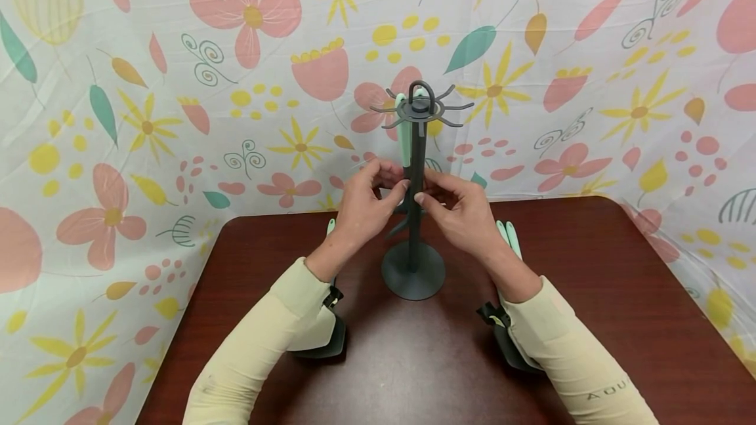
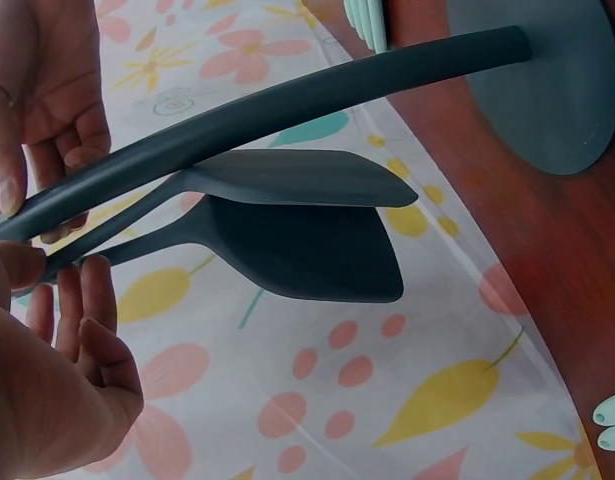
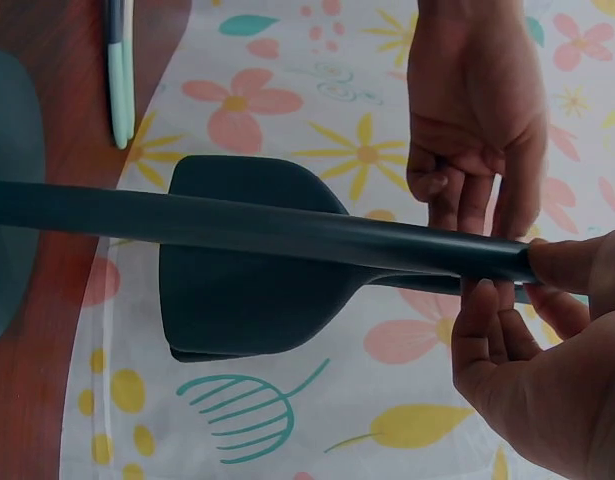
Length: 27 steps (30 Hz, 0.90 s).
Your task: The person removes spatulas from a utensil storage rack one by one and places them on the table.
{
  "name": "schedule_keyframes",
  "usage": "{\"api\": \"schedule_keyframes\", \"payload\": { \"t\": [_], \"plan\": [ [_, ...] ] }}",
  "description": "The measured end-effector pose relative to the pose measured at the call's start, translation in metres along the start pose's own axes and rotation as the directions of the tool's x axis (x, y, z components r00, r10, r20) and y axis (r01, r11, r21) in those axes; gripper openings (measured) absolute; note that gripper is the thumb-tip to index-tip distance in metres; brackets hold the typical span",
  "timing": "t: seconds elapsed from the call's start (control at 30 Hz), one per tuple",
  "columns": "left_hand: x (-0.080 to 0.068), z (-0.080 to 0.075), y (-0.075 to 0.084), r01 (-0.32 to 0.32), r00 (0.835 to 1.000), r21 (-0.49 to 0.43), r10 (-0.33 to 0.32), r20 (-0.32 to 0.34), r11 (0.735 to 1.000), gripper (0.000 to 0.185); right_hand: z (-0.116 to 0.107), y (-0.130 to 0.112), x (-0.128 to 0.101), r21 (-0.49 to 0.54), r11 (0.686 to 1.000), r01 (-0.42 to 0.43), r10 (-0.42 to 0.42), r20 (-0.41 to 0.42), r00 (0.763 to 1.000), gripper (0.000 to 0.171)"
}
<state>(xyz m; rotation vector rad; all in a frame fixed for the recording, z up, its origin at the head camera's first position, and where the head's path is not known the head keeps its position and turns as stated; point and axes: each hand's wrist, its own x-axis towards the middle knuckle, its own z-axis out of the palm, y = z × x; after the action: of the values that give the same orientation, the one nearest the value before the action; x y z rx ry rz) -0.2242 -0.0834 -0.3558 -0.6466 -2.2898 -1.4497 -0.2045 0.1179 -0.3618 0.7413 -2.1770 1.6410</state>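
Note:
A dark grey utensil stand (image 1: pixel 417 228) with a ring of hooks stands upright on the table. Two turners with dark blades, a front turner (image 2: pixel 287 178) and a rear turner (image 2: pixel 317 255), hang beside its pole by mint-green handles. My left hand (image 1: pixel 369 202) is on the pole's left side; its thumb and fingers pinch a turner's thin shaft close to the pole. From the right, my right hand (image 1: pixel 463 205) grips the pole, thumb on the front and fingers curled behind. In the right wrist view the pole crosses in front of the overlapping blades.
Mint-handled utensils (image 1: pixel 509 236) lie on the table right of the stand, partly hidden by the right forearm. Another mint handle (image 1: pixel 331 225) shows beside the left wrist. A flower-printed cloth (image 1: pixel 254 117) hangs behind the brown table (image 1: pixel 384 359).

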Motion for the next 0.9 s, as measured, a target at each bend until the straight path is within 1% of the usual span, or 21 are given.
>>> {"api": "schedule_keyframes", "payload": {
  "t": [0.2,0.33,0.57,0.9],
  "plan": [
    [0.0002,0.0006,-0.0019,-0.03,1.0,0.008,0.03,-0.004,1.0,0.016,0.0003,0.0007,0.0,0.001,1.0,0.009,-0.009,-0.002,1.0,0.04],
    [0.0008,0.0003,-0.0019,-0.036,0.999,0.007,0.036,-0.001,0.999,0.016,0.0001,0.0006,0.0,0.002,1.0,0.007,-0.007,-0.001,1.0,0.04],
    [0.0027,-0.0001,-0.0025,-0.046,0.999,-0.05,0.047,0.027,0.998,0.013,0.0001,0.0008,0.0003,0.008,1.0,0.002,-0.002,0.0,1.0,0.04],
    [0.0002,-0.0007,-0.0025,-0.033,0.999,-0.072,0.036,0.035,0.997,0.011,-0.0004,0.0012,0.0005,-0.012,1.0,-0.001,0.001,0.001,1.0,0.04]
  ]
}}
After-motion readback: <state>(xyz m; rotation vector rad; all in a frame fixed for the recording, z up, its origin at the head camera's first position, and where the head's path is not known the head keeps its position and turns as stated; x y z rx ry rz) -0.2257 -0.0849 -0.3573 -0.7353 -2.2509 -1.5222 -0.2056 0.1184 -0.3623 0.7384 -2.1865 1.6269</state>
